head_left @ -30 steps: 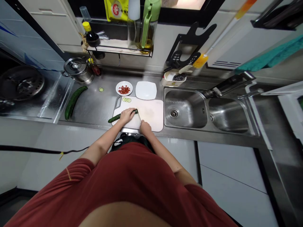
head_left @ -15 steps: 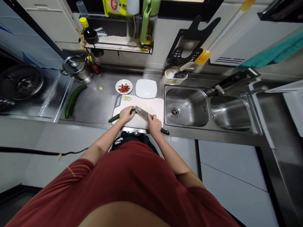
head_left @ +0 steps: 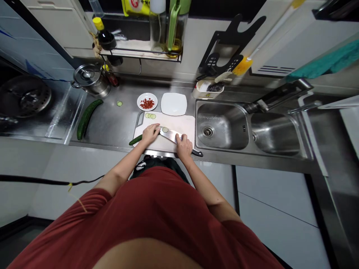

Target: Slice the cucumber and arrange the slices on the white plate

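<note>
On the white cutting board [head_left: 183,121], my left hand [head_left: 150,135] is closed over a cut cucumber [head_left: 135,140], whose dark end sticks out to the left. My right hand [head_left: 184,146] grips a knife [head_left: 168,134] by the handle side, its black handle end showing past the hand. The blade lies flat-looking beside my left fingertips, with a cucumber slice [head_left: 165,129] on it. Several pale slices [head_left: 150,116] overlap at the board's upper left. Behind the board are a plate of chopped red pieces [head_left: 147,102] and a bare white plate [head_left: 174,104].
A whole cucumber [head_left: 86,119] and a single slice [head_left: 119,103] lie on the steel counter at left, near a lidded pot [head_left: 91,80]. A double sink [head_left: 221,125] adjoins the board at right. Bottles stand on a rack [head_left: 140,54] above the counter.
The knife blade has turned so its face shows brighter, and the slice on it is seen more fully. My left hand now covers the cucumber's cut end. The view has shifted slightly.
</note>
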A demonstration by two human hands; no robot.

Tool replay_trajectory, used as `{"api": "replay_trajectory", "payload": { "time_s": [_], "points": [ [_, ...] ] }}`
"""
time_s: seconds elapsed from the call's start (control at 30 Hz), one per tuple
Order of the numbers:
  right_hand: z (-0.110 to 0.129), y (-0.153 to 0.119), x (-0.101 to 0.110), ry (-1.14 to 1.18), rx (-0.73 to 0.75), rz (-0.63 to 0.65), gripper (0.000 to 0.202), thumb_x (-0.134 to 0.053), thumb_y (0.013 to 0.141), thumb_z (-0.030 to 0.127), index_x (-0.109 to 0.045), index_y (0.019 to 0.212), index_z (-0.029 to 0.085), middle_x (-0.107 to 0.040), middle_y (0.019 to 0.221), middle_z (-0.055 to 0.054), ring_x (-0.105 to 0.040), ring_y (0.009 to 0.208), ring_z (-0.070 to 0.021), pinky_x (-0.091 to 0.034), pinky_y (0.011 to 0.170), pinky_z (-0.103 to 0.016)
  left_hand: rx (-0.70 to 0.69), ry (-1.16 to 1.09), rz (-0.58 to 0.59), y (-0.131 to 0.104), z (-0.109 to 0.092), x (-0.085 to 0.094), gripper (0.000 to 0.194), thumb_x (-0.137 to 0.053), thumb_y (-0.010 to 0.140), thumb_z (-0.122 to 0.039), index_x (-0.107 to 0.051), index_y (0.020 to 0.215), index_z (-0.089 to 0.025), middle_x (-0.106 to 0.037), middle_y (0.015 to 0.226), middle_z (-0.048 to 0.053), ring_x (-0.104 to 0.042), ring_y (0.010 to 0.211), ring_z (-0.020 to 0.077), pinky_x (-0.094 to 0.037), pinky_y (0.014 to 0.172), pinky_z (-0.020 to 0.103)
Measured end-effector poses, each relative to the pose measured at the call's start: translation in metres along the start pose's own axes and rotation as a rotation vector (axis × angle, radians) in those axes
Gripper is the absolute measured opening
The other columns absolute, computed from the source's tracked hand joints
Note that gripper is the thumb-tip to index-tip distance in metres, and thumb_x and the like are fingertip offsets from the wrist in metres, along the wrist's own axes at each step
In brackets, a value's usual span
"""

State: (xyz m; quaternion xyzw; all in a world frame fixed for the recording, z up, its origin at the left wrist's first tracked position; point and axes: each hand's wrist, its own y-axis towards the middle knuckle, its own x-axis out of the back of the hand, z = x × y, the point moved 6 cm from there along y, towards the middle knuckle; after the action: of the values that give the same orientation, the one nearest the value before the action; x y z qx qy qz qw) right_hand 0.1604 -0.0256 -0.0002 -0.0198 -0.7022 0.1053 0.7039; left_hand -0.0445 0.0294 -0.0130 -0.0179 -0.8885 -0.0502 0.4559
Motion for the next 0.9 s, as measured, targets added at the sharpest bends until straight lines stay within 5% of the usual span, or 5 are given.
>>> {"api": "replay_trajectory", "payload": {
  "time_s": [0.5,0.73,0.9],
  "points": [
    [-0.004,0.004,0.002,0.026,0.033,-0.007,0.049,-0.035,0.097,0.018,-0.039,0.144,0.029,-0.042,0.131,-0.015,-0.047,0.090,-0.0204,-0.032,0.079,-0.032,-0.074,-0.199,0.143,0.032,-0.018,-0.002,0.015,-0.061,0.080,-0.026,-0.070,0.091,-0.021,-0.069,0.104,0.004,-0.060,0.103,0.0207,-0.045,0.097,0.035],
    [-0.021,0.002,0.001,0.005,-0.039,-0.037,0.045,-0.034,0.099,0.022,-0.042,0.142,0.031,-0.043,0.131,-0.012,-0.048,0.090,-0.0192,-0.033,0.078,-0.030,0.363,-0.302,-0.058,0.064,0.044,-0.012,0.017,-0.060,0.078,-0.021,-0.068,0.092,-0.019,-0.070,0.086,0.003,-0.063,0.079,0.0150,-0.049,0.075,0.027],
    [-0.030,-0.002,-0.002,0.024,-0.074,-0.009,0.048,-0.040,0.095,0.019,-0.043,0.142,0.031,-0.041,0.131,-0.013,-0.049,0.092,-0.0193,-0.035,0.080,-0.030,0.439,-0.185,-0.113,0.083,0.064,-0.009,0.015,-0.061,0.075,-0.019,-0.068,0.088,-0.020,-0.070,0.082,0.002,-0.061,0.078,0.0159,-0.046,0.077,0.029]
  ]
}}
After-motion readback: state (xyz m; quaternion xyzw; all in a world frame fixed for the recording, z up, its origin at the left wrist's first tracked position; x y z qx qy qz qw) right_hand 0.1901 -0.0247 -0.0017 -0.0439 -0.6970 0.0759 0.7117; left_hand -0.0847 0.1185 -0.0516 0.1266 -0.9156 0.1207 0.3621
